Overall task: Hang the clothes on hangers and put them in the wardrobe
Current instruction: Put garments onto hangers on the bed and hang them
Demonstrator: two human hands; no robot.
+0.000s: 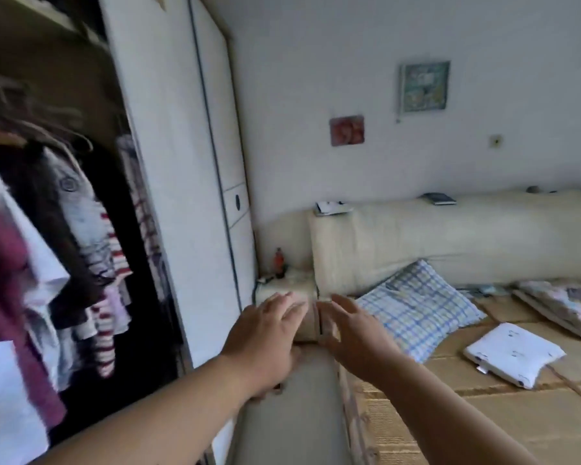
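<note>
both hands out in front, empty. left hand [265, 337] and right hand [353, 330] are side by side, backs up, fingers [292, 307] spread and relaxed, gripping nothing. fingertips of the two hands are near each other but apart. no hanger in either hand.

folded white garment [514, 359] lies flat on the bed [483, 431], off to the right of the right fingers and well apart from them. checked pillow [416, 310] sits just right of those fingers; the garment lies past it, nearer the person. its long side slants across the bed, far-left to near-right, not square to the fingers.

right hand is nearer, so probably the one to reach. wardrobe [168, 196] stands open to the left of the left fingers, hung clothes [91, 229] inside. view blurred, so fabric detail is unreadable.
</note>
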